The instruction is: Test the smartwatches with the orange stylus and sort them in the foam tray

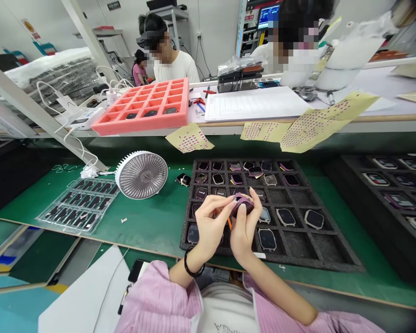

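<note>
1. While both hands meet above a black tray (300, 247) in the head view, the right hand (244, 226) is clamped on a purple watch (241, 200), thumb in front, fingers around its side.
2. The left hand (208, 222) has thumb and forefinger together at the watch's left edge; whether they grip it or some small part, I cannot tell.
3. An orange strip (229, 223) shows between the hands, below the watch.
4. Left of the tray, a white fan (141, 175) stands on a green bench (138, 222).
5. Best handling, I judge: right hand steady, left fingertips light, watch low over the tray.
</note>
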{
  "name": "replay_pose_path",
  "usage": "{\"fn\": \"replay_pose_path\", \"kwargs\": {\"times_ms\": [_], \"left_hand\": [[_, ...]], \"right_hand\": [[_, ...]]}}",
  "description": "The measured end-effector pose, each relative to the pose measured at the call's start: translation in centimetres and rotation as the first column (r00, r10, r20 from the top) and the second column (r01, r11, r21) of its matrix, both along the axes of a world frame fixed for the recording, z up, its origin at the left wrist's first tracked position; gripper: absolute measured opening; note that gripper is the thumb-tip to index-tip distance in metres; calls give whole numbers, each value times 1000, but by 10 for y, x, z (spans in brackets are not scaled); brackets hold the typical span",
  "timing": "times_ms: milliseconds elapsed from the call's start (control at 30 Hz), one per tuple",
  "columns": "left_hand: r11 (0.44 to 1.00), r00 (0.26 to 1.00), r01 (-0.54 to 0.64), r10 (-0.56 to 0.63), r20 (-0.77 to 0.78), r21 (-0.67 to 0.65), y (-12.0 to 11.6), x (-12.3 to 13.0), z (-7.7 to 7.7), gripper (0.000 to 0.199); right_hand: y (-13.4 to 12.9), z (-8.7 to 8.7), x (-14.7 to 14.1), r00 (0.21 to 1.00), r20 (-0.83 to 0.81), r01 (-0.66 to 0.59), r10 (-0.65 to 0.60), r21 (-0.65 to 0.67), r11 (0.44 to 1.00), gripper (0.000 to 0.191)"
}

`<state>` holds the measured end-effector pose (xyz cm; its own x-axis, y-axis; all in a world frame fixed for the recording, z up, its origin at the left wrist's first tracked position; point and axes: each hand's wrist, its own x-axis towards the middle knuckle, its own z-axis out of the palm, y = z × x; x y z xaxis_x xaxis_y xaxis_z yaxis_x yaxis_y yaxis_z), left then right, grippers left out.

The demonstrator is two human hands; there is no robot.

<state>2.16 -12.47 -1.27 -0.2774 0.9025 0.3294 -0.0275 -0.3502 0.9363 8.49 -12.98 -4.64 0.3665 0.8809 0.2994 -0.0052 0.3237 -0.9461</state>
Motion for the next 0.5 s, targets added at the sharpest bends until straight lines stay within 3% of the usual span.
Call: {"fn": "replay_pose_path", "kwargs": {"times_ms": [133, 300, 500], "left_hand": [[999, 999, -34, 33, -43, -17, 1, 1, -5, 14], [998, 988, -25, 35, -151, 65, 4, -1, -9, 15], [989, 970, -47, 79, -230, 142, 2, -3, -7, 12]], "right_hand": [[1, 6, 0, 991, 116, 61, -68, 61, 996, 45], [2, 8, 3, 974, 208, 77, -89, 64, 995, 46], [6, 0, 8, 936, 331, 44, -123, 237, 971, 50]]}}
